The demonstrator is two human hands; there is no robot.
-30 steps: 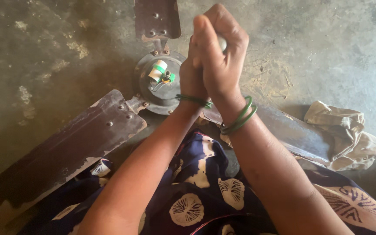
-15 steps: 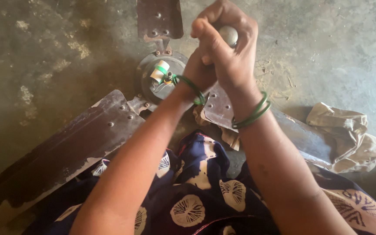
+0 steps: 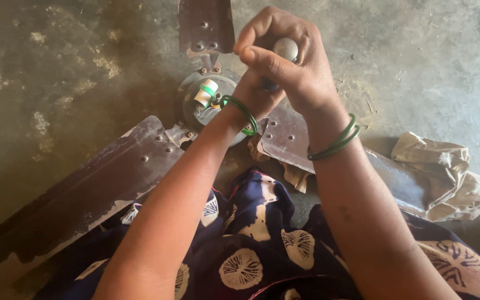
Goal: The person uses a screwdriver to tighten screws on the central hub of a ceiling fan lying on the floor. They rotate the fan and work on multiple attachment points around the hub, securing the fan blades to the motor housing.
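one ceiling fan motor hub (image 3: 195,103) lies on the floor, with three brown blades: one (image 3: 205,25) pointing up, one (image 3: 84,189) to the lower left, one (image 3: 301,141) to the lower right. two hands, left hand (image 3: 251,97) and right hand (image 3: 287,61), one rounded grey knob (image 3: 286,49), green bangles on two wrists, one crumpled beige cloth (image 3: 445,172).

— What can't you make out?
— The smooth grey rounded knob (image 3: 288,49): the right hand (image 3: 290,66) wraps it, so its lower part is hidden.
— Anything cropped?
— The long brown metal fan blade (image 3: 84,194) runs off the lower left edge.
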